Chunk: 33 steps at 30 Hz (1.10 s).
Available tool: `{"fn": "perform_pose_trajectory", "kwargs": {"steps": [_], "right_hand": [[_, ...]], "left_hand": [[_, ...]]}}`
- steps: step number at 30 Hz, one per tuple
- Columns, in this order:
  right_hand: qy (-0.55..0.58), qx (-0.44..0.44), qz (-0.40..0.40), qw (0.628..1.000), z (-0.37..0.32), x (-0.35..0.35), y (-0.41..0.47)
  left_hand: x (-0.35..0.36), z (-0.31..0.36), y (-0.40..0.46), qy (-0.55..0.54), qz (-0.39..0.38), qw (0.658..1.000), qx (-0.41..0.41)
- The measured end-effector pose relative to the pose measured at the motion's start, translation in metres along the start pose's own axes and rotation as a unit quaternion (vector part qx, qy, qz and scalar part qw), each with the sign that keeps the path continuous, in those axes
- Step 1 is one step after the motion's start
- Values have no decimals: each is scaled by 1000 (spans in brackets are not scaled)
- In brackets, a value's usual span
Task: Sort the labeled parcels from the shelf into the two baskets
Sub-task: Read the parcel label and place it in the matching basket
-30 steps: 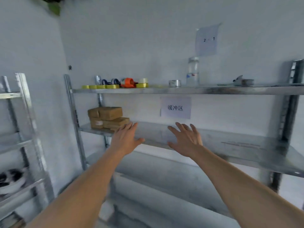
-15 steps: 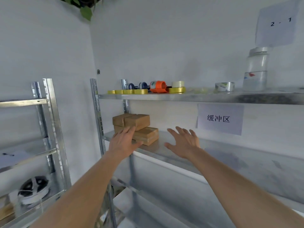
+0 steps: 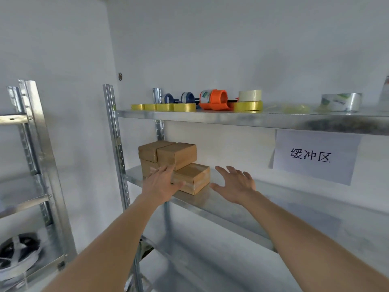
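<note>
White walls back a metal shelf point(image 3: 231, 204) in the head view, the only view you have. Your left hand point(image 3: 161, 185) reaches forward with its fingers straight and close together, lying in front of the parcels point(image 3: 174, 165); whether the fingertips touch the cardboard you cannot tell. Your right hand point(image 3: 235, 186) hovers over the bare shelf plate with its fingers spread, just to the right of the stack, holding nothing.

Parcels sit at the left end of the middle shelf, right beyond your left fingertips. You can count four brown boxes: two on top side by side, one below them behind your left fingers, and one low at the front between your two hands. More may hide behind. No basket shows in this view.

Judging by this, you are at the very start of a pick: both hands are closing on the stack and nothing is lifted yet. The next move probably calls for gripping one box, reading its label, and turning away to find the right basket. Labels are not readable from here, bar a pale patch near your left fingertips.

Above your fingers, the top shelf carries tape rolls point(image 3: 164, 106) and an orange dispenser point(image 3: 213, 100). A paper sign point(image 3: 313, 157) hangs on the wall to the right of your right hand.
</note>
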State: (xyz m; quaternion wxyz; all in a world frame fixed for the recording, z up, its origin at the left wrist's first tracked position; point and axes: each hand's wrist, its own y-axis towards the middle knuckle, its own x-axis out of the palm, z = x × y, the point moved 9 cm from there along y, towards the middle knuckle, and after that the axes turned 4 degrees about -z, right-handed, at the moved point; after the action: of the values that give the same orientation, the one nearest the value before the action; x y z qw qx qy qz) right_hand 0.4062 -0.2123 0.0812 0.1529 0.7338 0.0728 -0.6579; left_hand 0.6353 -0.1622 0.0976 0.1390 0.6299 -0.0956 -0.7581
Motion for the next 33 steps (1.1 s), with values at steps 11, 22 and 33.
{"fn": "perform_pose_trajectory", "kwargs": {"steps": [11, 22, 33], "right_hand": [[30, 57, -40, 997, -28, 62, 129], [143, 140, -50, 979, -42, 120, 203], [308, 186, -17, 933, -29, 142, 210]], "left_hand": [[99, -58, 131, -43, -76, 996, 16], [167, -88, 199, -170, -106, 979, 28], [187, -80, 217, -270, -103, 956, 43]]}}
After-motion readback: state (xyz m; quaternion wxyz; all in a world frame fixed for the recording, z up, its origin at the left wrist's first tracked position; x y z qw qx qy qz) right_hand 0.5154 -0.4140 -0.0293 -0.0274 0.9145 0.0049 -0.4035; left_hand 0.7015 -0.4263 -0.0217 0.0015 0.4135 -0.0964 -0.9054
